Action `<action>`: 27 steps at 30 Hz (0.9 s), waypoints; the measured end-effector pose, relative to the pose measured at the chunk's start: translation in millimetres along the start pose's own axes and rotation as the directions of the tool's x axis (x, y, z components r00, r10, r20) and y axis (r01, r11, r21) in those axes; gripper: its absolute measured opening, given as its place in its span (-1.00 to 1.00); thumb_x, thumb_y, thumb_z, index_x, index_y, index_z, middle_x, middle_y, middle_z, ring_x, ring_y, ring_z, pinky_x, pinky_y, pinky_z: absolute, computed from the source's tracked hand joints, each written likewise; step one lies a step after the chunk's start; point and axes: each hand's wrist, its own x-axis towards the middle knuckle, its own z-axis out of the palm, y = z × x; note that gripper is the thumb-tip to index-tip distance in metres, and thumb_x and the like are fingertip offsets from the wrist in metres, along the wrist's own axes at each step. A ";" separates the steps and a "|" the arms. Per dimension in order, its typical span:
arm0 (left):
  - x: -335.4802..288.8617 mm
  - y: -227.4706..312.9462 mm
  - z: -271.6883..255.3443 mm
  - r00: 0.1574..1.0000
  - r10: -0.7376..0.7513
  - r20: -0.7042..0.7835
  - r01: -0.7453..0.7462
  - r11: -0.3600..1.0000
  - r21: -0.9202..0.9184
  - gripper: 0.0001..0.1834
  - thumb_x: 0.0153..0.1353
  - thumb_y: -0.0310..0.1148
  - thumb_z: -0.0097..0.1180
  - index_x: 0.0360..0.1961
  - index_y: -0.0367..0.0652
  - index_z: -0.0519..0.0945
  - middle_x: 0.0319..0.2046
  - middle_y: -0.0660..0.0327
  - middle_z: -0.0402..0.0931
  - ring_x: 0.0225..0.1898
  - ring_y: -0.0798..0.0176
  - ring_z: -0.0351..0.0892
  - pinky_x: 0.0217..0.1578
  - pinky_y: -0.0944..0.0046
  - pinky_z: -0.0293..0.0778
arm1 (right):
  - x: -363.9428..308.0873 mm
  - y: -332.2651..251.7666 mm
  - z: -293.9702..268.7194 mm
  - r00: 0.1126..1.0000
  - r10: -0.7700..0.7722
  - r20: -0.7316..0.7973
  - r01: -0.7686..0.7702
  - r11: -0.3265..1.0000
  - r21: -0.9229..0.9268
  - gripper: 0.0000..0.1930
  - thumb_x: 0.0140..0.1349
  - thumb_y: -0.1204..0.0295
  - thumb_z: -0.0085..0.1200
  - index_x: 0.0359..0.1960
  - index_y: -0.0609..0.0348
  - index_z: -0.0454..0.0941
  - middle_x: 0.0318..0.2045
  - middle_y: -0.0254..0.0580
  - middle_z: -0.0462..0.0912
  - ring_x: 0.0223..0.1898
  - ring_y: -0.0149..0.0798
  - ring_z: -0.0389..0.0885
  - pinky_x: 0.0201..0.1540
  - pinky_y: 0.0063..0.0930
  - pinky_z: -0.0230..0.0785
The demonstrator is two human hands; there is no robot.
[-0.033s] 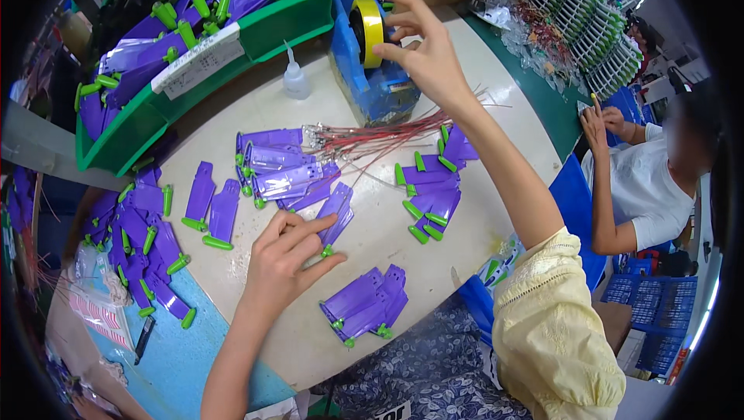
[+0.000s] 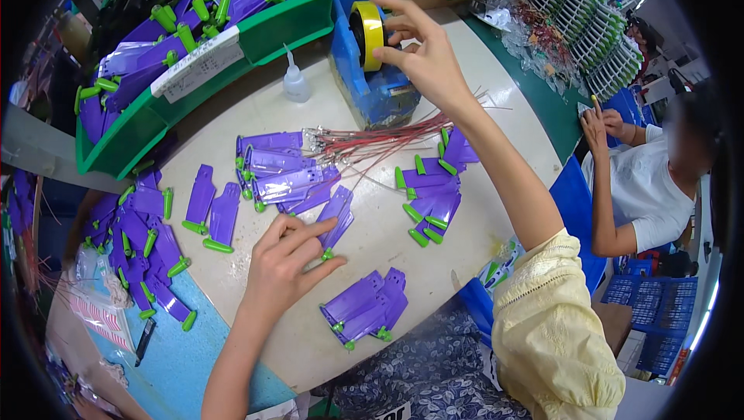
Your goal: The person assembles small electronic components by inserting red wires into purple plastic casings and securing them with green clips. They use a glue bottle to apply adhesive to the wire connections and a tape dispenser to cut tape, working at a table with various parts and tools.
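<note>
My left hand (image 2: 291, 261) is over the table with index finger and thumb apart. Its index fingertip touches a flat purple plastic piece (image 2: 339, 209) whose green end points toward me. At the back, my right hand (image 2: 422, 48) has its fingers spread beside a roll of yellow tape (image 2: 372, 35). The thumb tip meets the roll's face, though whether it pinches any tape is hard to see. The roll sits in a blue tape dispenser (image 2: 360, 98). Purple pieces with green ends lie in a near group (image 2: 364, 304), a right group (image 2: 434, 187) and a middle group (image 2: 275, 164).
A green bin (image 2: 283, 29) full of purple pieces stands at the back left, near a small needle-tipped bottle (image 2: 295, 83). Red wires (image 2: 380, 139) lie before the dispenser. More pieces (image 2: 147, 234) are heaped left, beside a black-handled cutter (image 2: 144, 341). A co-worker (image 2: 643, 180) sits right.
</note>
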 end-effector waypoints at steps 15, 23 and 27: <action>1.5 0.7 -1.2 0.998 -0.045 0.037 0.045 0.999 0.008 -0.59 -0.26 -0.32 0.58 -0.66 -0.20 0.49 -0.08 0.23 0.74 -0.27 0.13 0.49 -0.32 0.25 0.49 | 7.5 7.6 -6.9 0.996 0.078 0.053 -0.088 0.970 0.227 -0.69 0.10 0.56 0.32 -0.07 0.10 0.77 -0.44 -0.40 0.55 -0.35 -0.54 0.42 -0.30 -0.61 0.27; 1.5 0.6 -1.2 0.996 -0.065 0.053 0.064 0.998 0.012 -0.58 -0.30 -0.28 0.60 -0.63 -0.18 0.51 -0.06 0.26 0.73 -0.26 0.13 0.48 -0.29 0.23 0.48 | 10.2 3.7 -5.4 0.997 0.075 0.027 -0.080 0.967 0.240 -0.82 0.24 0.48 0.29 -0.13 0.18 0.78 -0.39 -0.37 0.67 -0.34 -0.54 0.51 -0.23 -0.61 0.38; 18.0 15.7 -9.0 0.998 -0.067 0.013 0.067 0.998 0.014 -0.69 -0.21 -0.38 0.56 -0.53 -0.16 0.59 -0.10 0.19 0.72 -0.28 0.10 0.51 -0.25 0.16 0.47 | 9.6 7.1 -9.4 0.997 0.075 0.027 -0.079 0.967 0.241 -0.81 0.28 0.50 0.23 -0.10 0.19 0.77 -0.35 -0.34 0.70 -0.31 -0.53 0.53 -0.19 -0.62 0.41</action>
